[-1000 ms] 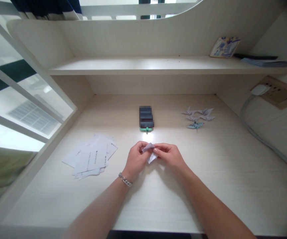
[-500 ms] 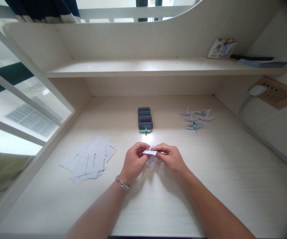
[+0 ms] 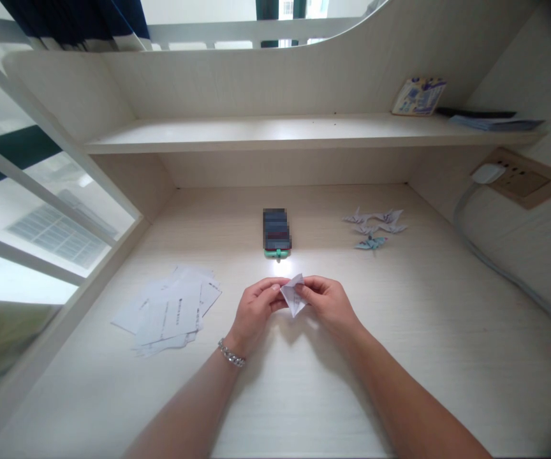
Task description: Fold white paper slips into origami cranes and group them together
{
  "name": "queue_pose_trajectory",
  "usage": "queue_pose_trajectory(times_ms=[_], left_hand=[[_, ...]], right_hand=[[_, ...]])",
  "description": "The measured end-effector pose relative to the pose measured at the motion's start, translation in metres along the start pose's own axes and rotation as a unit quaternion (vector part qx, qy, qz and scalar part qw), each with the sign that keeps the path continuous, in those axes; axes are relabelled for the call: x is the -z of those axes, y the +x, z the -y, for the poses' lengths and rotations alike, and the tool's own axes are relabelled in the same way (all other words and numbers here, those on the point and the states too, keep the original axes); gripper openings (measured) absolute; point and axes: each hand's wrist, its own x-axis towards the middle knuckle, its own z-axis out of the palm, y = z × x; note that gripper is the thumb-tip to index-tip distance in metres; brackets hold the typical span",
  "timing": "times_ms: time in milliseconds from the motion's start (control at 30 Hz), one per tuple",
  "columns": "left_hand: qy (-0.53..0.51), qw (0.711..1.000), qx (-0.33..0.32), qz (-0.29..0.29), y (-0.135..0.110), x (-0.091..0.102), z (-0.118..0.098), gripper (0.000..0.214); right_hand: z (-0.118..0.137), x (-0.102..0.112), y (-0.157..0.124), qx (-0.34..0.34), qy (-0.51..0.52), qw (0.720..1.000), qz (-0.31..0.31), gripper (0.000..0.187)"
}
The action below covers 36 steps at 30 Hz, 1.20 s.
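Observation:
Between my two hands is a small folded piece of white paper point(image 3: 293, 298), its lower end coming to a point. My left hand point(image 3: 255, 307) pinches its left corner with thumb and fingers. On the right side, my right hand point(image 3: 329, 299) grips it, the thumb lying across its front. The paper is held just above the desk, and some of its folds are hidden by the fingers. Several folded paper cranes point(image 3: 379, 222), white ones and a light blue one point(image 3: 371, 243), stand at the back right. Loose printed sheets point(image 3: 170, 315) lie overlapped to the left.
A phone point(image 3: 276, 229) with a green edge lies beyond my hands on the desk point(image 3: 275, 401). Above is a shelf point(image 3: 237, 131) bearing a small patterned packet point(image 3: 419, 97) and flat booklets point(image 3: 495, 122). A grey cable point(image 3: 495, 271) runs from the wall socket point(image 3: 527, 178) along the right.
The folded paper has been turned from a flat, narrow edge to a diamond-like face with its point down. My right thumb now lies over its front. The view has shifted slightly.

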Motion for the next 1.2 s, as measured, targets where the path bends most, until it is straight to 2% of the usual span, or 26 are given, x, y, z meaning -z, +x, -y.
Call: queue_pose_trajectory(times_ms=[200, 400, 633, 867, 1200], left_hand=[[0.042, 0.999, -0.004, 0.000, 0.001, 0.001, 0.002, 0.022], [0.110, 0.994, 0.002, -0.005, 0.003, 0.005, 0.007, 0.022], [0.085, 0.996, 0.012, 0.002, 0.004, 0.005, 0.007, 0.027], [0.036, 0.999, 0.017, 0.002, 0.004, 0.003, 0.006, 0.027], [0.102, 0.995, 0.013, -0.004, 0.005, 0.006, 0.010, 0.029]], right_hand=[[0.003, -0.001, 0.000, -0.018, 0.019, 1.000, -0.011, 0.028], [0.000, 0.000, 0.000, 0.008, -0.033, 0.999, 0.008, 0.023], [0.003, -0.001, -0.001, 0.015, -0.047, 0.998, 0.032, 0.024], [0.002, -0.001, -0.001, 0.024, -0.070, 0.997, 0.026, 0.024], [0.004, -0.003, -0.004, 0.053, -0.125, 0.991, 0.003, 0.016]])
